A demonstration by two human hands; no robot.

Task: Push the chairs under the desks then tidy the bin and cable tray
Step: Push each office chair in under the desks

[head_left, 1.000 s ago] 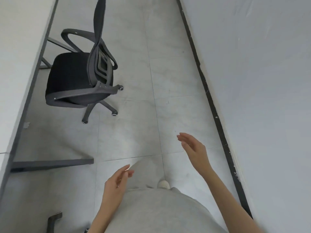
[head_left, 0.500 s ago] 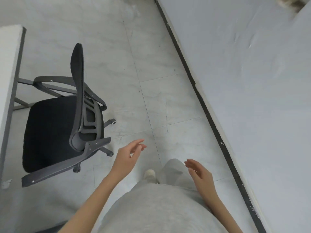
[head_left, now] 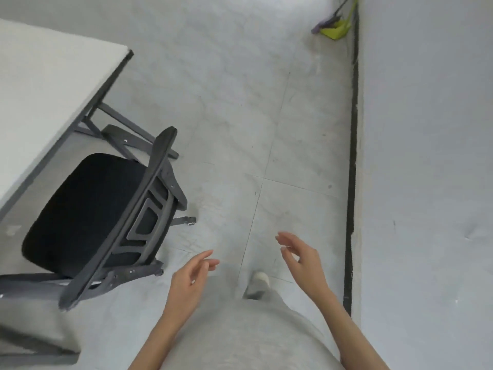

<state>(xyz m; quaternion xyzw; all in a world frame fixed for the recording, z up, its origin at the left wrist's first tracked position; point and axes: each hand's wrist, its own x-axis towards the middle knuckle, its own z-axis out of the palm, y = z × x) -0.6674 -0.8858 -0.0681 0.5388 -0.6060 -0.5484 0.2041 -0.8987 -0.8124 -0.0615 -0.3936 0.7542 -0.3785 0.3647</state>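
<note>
A black office chair with a dark grey backrest and armrests stands on the tiled floor at the left, its seat facing the white desk and mostly out from under it. My left hand hovers open just right of the chair's backrest, not touching it. My right hand is open too, raised over the floor further right, holding nothing. My grey trousers and one light shoe show between the hands.
A pale wall with a black skirting strip runs along the right side. A yellow-green dustpan and a broom lean at the far end by the wall. A dark desk foot lies at the lower left.
The view has turned and moved forward, so the chair now sits closer at the lower left. Both hands have lifted nearer the chair; the dustpan has come into view.
</note>
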